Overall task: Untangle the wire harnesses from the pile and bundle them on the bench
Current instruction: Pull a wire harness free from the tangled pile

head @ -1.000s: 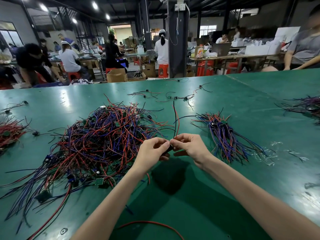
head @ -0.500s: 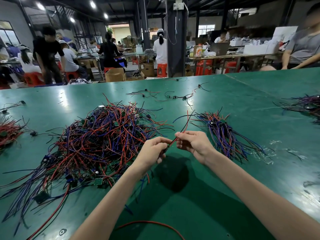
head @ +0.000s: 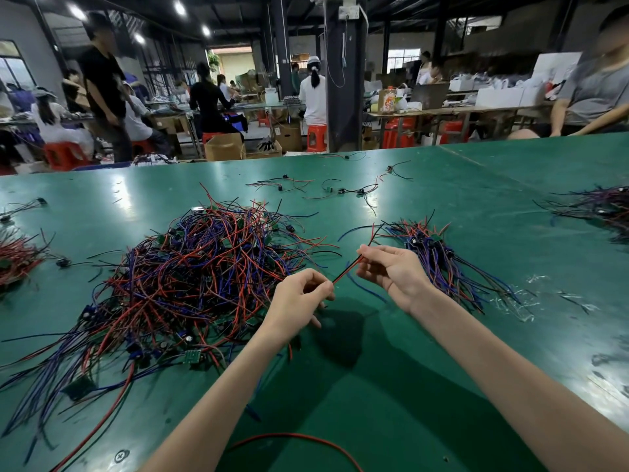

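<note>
A big tangled pile of red, blue and black wire harnesses with small green boards lies on the green bench, left of centre. A smaller, straighter bundle of harnesses lies to the right. Between the two, above the bench, I hold one red and black harness stretched taut. My left hand pinches its lower end. My right hand grips it higher up, and its free end sticks out past my fingers toward the bundle.
Loose harnesses lie scattered at the far middle. More wire heaps sit at the left edge and far right. A red wire loop lies near the front edge. Clear plastic scraps lie right of the bundle. People work at tables beyond.
My hands have drawn apart, the right one moving right and up, so the harness between them went from upright to stretched slantwise.
</note>
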`<act>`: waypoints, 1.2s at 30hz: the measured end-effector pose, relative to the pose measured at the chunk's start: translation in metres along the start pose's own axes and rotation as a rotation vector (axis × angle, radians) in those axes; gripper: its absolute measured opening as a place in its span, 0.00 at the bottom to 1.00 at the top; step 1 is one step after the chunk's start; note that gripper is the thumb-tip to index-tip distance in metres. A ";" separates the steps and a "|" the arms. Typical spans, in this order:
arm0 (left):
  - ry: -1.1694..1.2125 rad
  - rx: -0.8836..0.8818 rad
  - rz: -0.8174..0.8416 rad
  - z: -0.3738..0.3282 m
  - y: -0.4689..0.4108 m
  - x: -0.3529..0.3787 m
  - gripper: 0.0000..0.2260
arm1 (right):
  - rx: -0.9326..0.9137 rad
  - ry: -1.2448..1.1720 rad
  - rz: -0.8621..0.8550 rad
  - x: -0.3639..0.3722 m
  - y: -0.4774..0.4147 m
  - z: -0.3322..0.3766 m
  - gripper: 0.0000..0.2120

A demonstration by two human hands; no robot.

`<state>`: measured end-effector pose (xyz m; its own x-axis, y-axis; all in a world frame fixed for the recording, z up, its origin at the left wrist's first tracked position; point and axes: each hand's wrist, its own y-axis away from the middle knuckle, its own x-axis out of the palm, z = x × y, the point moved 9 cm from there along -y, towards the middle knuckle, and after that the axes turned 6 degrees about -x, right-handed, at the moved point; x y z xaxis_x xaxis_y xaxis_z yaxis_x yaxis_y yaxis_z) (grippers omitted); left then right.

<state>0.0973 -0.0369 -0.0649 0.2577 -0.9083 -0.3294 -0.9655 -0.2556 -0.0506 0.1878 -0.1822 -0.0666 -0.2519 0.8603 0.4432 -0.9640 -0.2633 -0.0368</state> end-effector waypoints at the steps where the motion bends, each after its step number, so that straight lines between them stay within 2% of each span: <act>1: -0.008 0.003 -0.004 0.000 0.000 0.000 0.08 | -0.015 0.010 -0.009 -0.001 0.000 0.002 0.04; 7: -0.056 -0.001 -0.015 0.001 0.000 -0.004 0.08 | -0.099 0.031 -0.109 -0.014 -0.002 0.017 0.03; 17: -0.077 0.008 -0.025 0.001 -0.002 -0.008 0.07 | -0.066 -0.036 -0.159 -0.027 -0.007 0.014 0.06; 19: -0.074 0.002 -0.032 0.003 -0.003 -0.008 0.07 | -0.112 0.023 -0.180 -0.031 -0.007 0.016 0.07; 23: -0.081 -0.015 -0.032 0.006 -0.005 -0.007 0.07 | -0.299 0.324 -0.242 -0.038 -0.007 0.032 0.08; 26: -0.083 -0.022 -0.033 0.007 -0.005 -0.007 0.08 | -0.400 0.462 -0.222 -0.033 -0.006 0.039 0.08; 29: -0.080 -0.022 -0.033 0.007 -0.005 -0.007 0.09 | -0.356 0.327 -0.201 -0.034 -0.007 0.033 0.06; 36: -0.057 -0.022 -0.022 0.007 -0.004 -0.006 0.08 | -0.109 -0.043 -0.179 -0.028 -0.006 0.016 0.07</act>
<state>0.0994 -0.0277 -0.0690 0.2757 -0.8822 -0.3818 -0.9583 -0.2833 -0.0374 0.2022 -0.2119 -0.0641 -0.0744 0.8690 0.4891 -0.9971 -0.0573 -0.0499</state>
